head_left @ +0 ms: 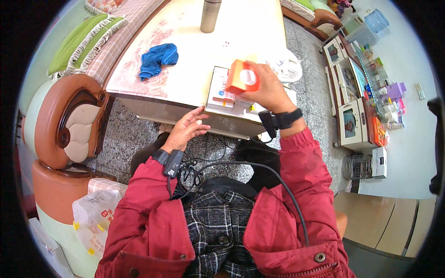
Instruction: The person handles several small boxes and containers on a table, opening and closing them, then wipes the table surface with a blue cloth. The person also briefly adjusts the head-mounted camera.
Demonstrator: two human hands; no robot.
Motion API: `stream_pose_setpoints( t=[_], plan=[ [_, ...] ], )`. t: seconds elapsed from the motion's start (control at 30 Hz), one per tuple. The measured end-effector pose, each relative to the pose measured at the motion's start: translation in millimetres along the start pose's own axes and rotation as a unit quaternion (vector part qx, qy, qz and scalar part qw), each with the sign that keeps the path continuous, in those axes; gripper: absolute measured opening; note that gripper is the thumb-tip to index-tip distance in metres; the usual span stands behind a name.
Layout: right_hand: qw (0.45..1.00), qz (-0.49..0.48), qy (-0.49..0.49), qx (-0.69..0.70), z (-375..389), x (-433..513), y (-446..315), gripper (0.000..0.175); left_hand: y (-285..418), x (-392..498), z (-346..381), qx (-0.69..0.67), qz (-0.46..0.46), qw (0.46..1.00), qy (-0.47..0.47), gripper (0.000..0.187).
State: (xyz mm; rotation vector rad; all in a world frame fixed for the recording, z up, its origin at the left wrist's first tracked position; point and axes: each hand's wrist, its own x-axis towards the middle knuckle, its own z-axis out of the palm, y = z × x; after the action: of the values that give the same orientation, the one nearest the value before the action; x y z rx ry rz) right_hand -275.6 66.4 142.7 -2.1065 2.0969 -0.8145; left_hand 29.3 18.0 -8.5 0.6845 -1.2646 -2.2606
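My right hand [269,87] grips an orange carton [234,78] with a round white patch on one face. It holds the carton over a shallow open box [211,87] at the table's near edge. Several small, mostly white cartons [220,78] bearing writing lie inside, partly hidden by the orange one. My left hand [187,128] is empty, its fingers apart, beside the box's near left corner; whether a fingertip touches the table edge I cannot tell.
On the table [132,87] lie a crumpled blue cloth [158,59] and a white plastic bag [288,66]; a metal flask [210,17] stands farther back. A sofa armrest [66,121] is at left. Black cable [278,173] crosses my lap. A cabinet [351,121] stands right.
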Motion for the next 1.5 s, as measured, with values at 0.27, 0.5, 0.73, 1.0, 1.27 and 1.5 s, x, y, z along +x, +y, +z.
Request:
stream_pose_setpoints(
  t=[0.27, 0.5, 0.73, 1.0, 1.27, 1.5],
  plan=[
    [0.994, 0.049, 0.017, -0.099, -77.6, -40.9, 18.6, 0.083, -1.0, 1.8, 0.2, -0.002, -0.004, 1.000, 0.003, 0.060],
    [0.975, 0.104, -0.070, -0.183, -57.6, -60.3, 21.7, 0.086, -1.9, 2.6, 0.7, 0.003, 0.000, 1.000, 0.006, 0.060],
    [0.977, 0.087, -0.078, -0.180, -44.7, -54.6, 34.3, 0.091, -1.8, 2.6, 1.2, -0.001, -0.005, 1.000, 0.009, 0.061],
    [0.988, 0.100, -0.058, -0.098, -42.6, -59.8, 40.7, 0.097, 0.8, 1.3, 3.5, 0.006, -0.004, 1.000, 0.009, 0.061],
    [0.994, 0.081, 0.028, -0.061, -55.5, -82.7, 36.1, 0.094, 0.9, 1.2, 3.0, -0.001, -0.003, 1.000, 0.007, 0.060],
    [0.942, 0.297, 0.151, 0.043, -42.5, -153.9, 49.4, 0.085, -0.1, 1.6, 3.1, 0.005, -0.005, 1.000, 0.007, 0.061]
  ],
)
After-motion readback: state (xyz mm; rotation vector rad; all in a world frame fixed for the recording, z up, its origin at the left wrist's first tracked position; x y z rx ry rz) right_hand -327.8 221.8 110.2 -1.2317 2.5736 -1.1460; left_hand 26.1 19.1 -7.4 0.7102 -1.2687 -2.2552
